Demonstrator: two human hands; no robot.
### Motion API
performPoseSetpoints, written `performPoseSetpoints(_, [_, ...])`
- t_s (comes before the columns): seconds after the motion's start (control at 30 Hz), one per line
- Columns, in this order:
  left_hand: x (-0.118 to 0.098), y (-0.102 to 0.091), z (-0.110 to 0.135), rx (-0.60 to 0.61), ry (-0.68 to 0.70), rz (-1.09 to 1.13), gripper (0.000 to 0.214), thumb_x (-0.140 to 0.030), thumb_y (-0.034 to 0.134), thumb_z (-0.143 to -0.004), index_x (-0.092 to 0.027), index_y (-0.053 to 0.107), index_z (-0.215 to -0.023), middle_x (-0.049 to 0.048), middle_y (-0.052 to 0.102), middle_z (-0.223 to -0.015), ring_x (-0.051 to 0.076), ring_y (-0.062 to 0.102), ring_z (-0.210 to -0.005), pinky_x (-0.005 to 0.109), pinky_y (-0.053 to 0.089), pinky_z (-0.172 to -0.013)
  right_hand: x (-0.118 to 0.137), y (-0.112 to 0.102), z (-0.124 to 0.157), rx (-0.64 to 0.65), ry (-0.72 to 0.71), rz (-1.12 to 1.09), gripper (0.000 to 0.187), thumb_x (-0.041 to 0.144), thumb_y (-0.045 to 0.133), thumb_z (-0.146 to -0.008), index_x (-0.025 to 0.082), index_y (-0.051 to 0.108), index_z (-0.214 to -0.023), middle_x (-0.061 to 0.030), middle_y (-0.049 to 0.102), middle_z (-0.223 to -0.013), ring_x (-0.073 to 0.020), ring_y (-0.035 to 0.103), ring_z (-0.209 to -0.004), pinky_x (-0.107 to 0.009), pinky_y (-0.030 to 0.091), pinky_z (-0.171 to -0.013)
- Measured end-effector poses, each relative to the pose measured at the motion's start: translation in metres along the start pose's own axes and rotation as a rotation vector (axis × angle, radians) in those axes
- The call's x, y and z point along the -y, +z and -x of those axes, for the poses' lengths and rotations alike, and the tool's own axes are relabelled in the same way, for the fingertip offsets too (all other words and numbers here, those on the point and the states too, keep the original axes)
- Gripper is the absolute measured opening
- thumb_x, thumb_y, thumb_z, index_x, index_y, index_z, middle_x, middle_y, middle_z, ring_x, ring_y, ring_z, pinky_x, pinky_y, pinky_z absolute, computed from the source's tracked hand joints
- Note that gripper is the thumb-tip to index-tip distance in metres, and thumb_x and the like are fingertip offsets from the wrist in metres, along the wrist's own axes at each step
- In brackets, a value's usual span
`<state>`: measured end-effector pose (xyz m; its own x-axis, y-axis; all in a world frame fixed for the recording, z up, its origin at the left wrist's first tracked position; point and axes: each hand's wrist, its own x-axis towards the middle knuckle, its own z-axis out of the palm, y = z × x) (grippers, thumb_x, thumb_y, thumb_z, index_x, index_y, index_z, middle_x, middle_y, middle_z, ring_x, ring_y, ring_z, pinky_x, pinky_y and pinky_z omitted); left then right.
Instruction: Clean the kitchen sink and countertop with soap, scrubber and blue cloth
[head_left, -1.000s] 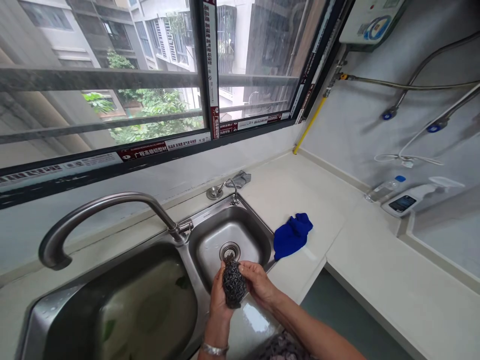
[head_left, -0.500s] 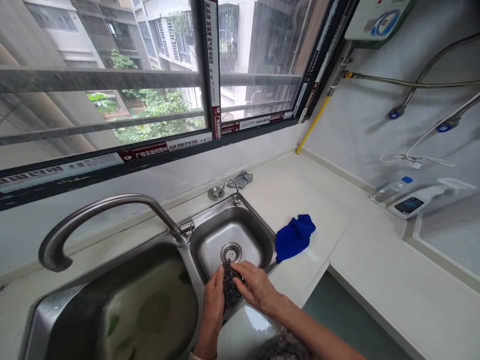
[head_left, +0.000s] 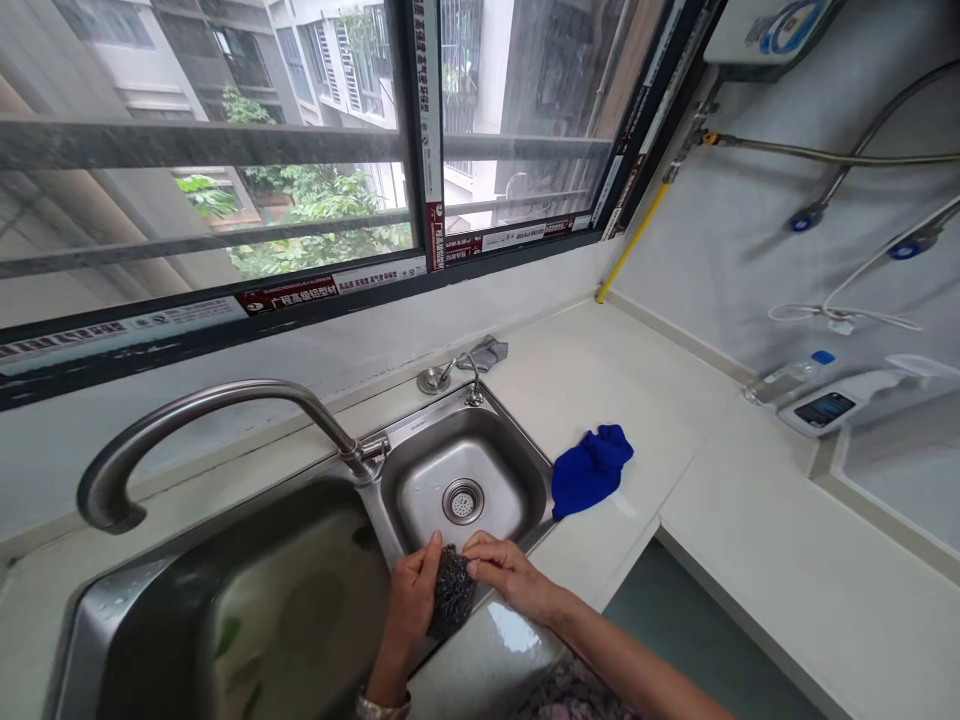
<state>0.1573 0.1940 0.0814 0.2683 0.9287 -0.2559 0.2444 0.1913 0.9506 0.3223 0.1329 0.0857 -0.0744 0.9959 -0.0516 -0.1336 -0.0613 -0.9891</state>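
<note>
A dark wire scouring pad point(head_left: 452, 597) is squeezed between both my hands at the front rim of the small right sink basin point(head_left: 409, 480). My left hand point(head_left: 411, 597) wraps it from the left, fingers closed. From the right, my right hand point(head_left: 504, 571) closes over its top. A silver bracelet shows on my left wrist. The basin's round drain point(head_left: 463, 500) lies just behind the pad.
A larger left basin point(head_left: 135, 620) holds murky water under a curved steel tap point(head_left: 217, 410). A blue cloth point(head_left: 590, 468) lies on the white counter right of the sink. A spray bottle point(head_left: 840, 398) and a small bottle point(head_left: 787, 376) sit by the right wall.
My hands have drawn the pad back and slightly left, from over the drain to the basin's front rim, and closed tighter on it. The view has shifted a little.
</note>
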Motion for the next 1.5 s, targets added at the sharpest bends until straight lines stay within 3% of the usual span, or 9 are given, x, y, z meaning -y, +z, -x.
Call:
performPoseSetpoints(0.17, [0.013,0.008,-0.008,0.063,-0.086,0.173,0.067,-0.085,0.058,-0.072,-0.023,0.041,-0.053,-0.0053,0.033,-0.052,0.011,0.030,-0.053,0.027,0.026,-0.050,-0.007,0.016,0.004,-0.076,0.186,-0.550,0.022,0.036,0.084,-0.070,0.017,0.078,-0.079,-0.0030,0.068,-0.085,-0.0176,0.059,-0.086,-0.031,0.044,-0.088])
performPoseSetpoints(0.33, [0.021,0.026,-0.013,0.018,-0.032,0.211,0.065,-0.082,0.060,-0.073,-0.017,0.061,-0.064,-0.0006,0.055,-0.060,0.016,0.050,-0.061,0.028,0.043,-0.060,-0.013,0.011,-0.006,-0.202,0.239,-0.772,0.020,0.030,0.086,-0.063,0.016,0.074,-0.070,-0.0051,0.073,-0.076,-0.0210,0.065,-0.082,-0.033,0.048,-0.086])
performPoseSetpoints(0.43, [0.036,0.032,-0.006,0.021,0.028,0.260,0.057,-0.071,0.071,-0.073,-0.016,0.073,-0.092,0.0061,0.074,-0.089,0.023,0.066,-0.087,0.031,0.052,-0.081,-0.015,0.001,-0.012,-0.335,0.274,-0.712,0.024,0.033,0.086,-0.063,0.014,0.077,-0.076,-0.0055,0.075,-0.075,-0.0195,0.065,-0.076,-0.031,0.049,-0.080])
performPoseSetpoints(0.53, [0.051,0.035,0.006,0.035,0.023,0.314,0.056,-0.060,0.079,-0.072,-0.018,0.072,-0.109,0.0095,0.076,-0.107,0.025,0.069,-0.099,0.034,0.054,-0.089,-0.015,-0.007,-0.012,-0.352,0.282,-0.652,0.028,0.036,0.083,-0.068,0.012,0.078,-0.082,-0.0070,0.076,-0.078,-0.0191,0.065,-0.073,-0.031,0.049,-0.077])
performPoseSetpoints(0.73, [0.060,0.029,0.020,-0.144,-0.077,0.223,0.057,-0.066,0.081,-0.062,-0.018,0.077,-0.092,0.0111,0.078,-0.095,0.029,0.071,-0.092,0.038,0.057,-0.084,-0.017,-0.005,-0.009,-0.380,0.282,-0.645,0.029,0.036,0.087,-0.065,0.012,0.077,-0.077,-0.0059,0.074,-0.073,-0.0182,0.064,-0.072,-0.029,0.047,-0.074])
performPoseSetpoints(0.93, [0.038,0.039,0.022,-0.252,-0.126,0.517,0.063,-0.065,0.084,-0.060,-0.016,0.077,-0.099,0.0104,0.078,-0.101,0.028,0.070,-0.097,0.039,0.055,-0.091,-0.015,0.005,-0.011,-0.342,0.192,-0.585,0.038,0.051,0.085,-0.068,0.015,0.076,-0.077,-0.0041,0.073,-0.070,-0.0185,0.062,-0.069,-0.030,0.046,-0.074])
performPoseSetpoints(1.13, [0.002,0.049,0.030,-0.199,-0.264,0.906,0.061,-0.055,0.096,-0.045,-0.019,0.077,-0.090,0.0058,0.078,-0.098,0.020,0.069,-0.090,0.029,0.055,-0.078,-0.020,0.016,-0.005,-0.335,0.090,-0.480,0.052,0.068,0.077,-0.075,0.017,0.074,-0.086,-0.0023,0.071,-0.075,-0.0173,0.060,-0.073,-0.029,0.043,-0.073])
performPoseSetpoints(1.3, [0.011,0.043,0.021,-0.249,-0.170,0.622,0.062,-0.061,0.094,-0.042,-0.018,0.075,-0.083,0.0025,0.076,-0.081,0.018,0.066,-0.079,0.028,0.053,-0.075,-0.014,0.004,0.001,-0.436,0.147,-0.344,0.056,0.073,0.074,-0.074,0.017,0.070,-0.078,0.0007,0.064,-0.070,-0.0141,0.053,-0.069,-0.027,0.042,-0.067])
performPoseSetpoints(1.5, [0.033,0.046,0.014,-0.316,-0.027,0.375,0.063,-0.072,0.084,-0.050,-0.018,0.073,-0.082,0.0065,0.076,-0.085,0.024,0.068,-0.086,0.036,0.054,-0.085,-0.003,-0.002,0.017,-0.478,0.125,-0.176,0.052,0.060,0.084,-0.067,0.019,0.072,-0.096,0.0009,0.064,-0.077,-0.0150,0.056,-0.069,-0.025,0.045,-0.058])
